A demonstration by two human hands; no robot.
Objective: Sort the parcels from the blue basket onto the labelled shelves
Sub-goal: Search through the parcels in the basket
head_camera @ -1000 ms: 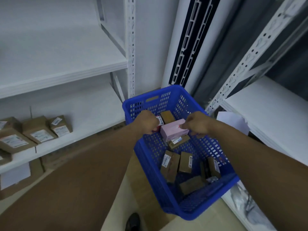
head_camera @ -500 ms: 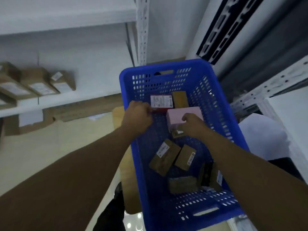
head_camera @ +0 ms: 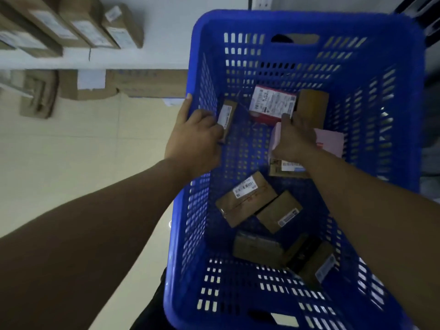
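Pale floor and a white shelf [head_camera: 123, 59] of brown cardboard boxes [head_camera: 95, 27] lie left of the blue perforated plastic basket [head_camera: 309, 19]. Its left wall is clasped by the left hand [head_camera: 195, 139] — thumb outside, fingers curled inside beside a small brown labelled parcel [head_camera: 228, 115]. Inside the basket, the right hand [head_camera: 294, 139] grips a pink rectangular box [head_camera: 329, 141].

Your left hand [head_camera: 194, 139] holds a small brown parcel [head_camera: 228, 115] against the blue basket [head_camera: 309, 22] wall; your right hand [head_camera: 294, 139] grips the pink parcel [head_camera: 332, 144].
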